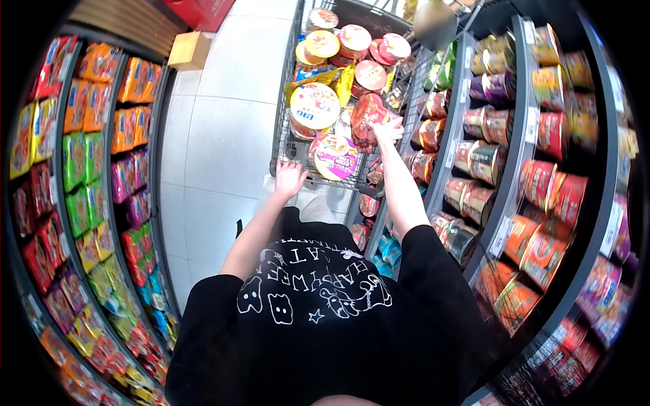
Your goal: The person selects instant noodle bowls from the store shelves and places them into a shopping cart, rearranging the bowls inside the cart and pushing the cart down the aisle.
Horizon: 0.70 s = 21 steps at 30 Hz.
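My right hand [387,130] is closed on a red instant noodle tub [367,116], held tilted over the right side of the shopping cart [279,128]. My left hand [291,179] rests with its fingers hooked over the cart's near edge. Just beyond it in the cart stands a big white-lidded noodle tub [315,105], and a purple-and-white noodle tub [334,157] lies closer to me. Farther up are a yellow-lidded tub [321,44], several red-and-white cups and a yellow packet [344,82].
Shelves of noodle tubs [479,166] line my right, close beside the cart. On my left are shelves of bagged noodles [84,159]. A cardboard box [189,51] sits at the far end of the left shelves, beside the tiled floor [227,115].
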Available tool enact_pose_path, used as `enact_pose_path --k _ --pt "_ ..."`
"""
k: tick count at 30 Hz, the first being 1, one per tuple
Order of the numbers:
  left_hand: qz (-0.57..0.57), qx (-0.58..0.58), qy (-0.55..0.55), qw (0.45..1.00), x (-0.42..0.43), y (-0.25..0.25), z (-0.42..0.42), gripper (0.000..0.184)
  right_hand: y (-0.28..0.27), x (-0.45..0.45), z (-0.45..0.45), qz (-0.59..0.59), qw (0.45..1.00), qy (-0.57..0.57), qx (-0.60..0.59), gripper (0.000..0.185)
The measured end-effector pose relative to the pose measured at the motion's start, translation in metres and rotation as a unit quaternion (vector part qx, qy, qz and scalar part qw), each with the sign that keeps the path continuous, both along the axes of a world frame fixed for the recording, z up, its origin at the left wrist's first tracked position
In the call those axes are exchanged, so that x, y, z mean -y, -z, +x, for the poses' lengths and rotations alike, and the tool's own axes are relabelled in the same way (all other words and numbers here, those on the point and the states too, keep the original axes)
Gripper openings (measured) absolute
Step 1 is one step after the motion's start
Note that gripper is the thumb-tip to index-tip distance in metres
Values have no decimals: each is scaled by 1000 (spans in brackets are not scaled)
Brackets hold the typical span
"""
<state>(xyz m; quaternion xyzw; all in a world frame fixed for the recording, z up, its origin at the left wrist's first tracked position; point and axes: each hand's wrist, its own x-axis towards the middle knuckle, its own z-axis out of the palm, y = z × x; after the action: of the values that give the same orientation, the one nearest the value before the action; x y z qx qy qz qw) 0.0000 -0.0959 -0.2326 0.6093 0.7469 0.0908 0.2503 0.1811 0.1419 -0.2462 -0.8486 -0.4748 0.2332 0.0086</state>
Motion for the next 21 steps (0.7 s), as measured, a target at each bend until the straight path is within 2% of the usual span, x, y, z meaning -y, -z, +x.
enact_pose_path --k 3,6,10,12,14,17,18,20,21 --pt "-41 -25 5 999 -2 0 3 29 5 12 -2 40 997 -57 25 97" --pt "-23 -15 1 1000 -1 2 3 30 5 14 4 73 991 -105 -42 93" --pt "-31 -24 -6 999 -1 5 4 29 -28 9 4 80 977 -192 -55 87" --pt "-28 -23 -12 999 0 4 4 28 -52 6 -4 191 884 -420 -78 84" --pt "-26 -24 -16 999 1 6 4 28 -49 -7 -10 164 870 -465 -7 87" --pt "-23 -27 -17 999 0 8 5 26 -43 -38 -5 104 797 -594 44 85" --pt "-24 -24 -17 999 0 8 4 26 -39 -44 -2 104 795 -596 43 85" --pt "-27 -21 -21 999 1 9 4 26 -40 -51 -2 104 751 -651 31 85" --pt "-22 -19 -19 999 1 9 4 26 -39 -55 -4 80 753 -652 28 84"
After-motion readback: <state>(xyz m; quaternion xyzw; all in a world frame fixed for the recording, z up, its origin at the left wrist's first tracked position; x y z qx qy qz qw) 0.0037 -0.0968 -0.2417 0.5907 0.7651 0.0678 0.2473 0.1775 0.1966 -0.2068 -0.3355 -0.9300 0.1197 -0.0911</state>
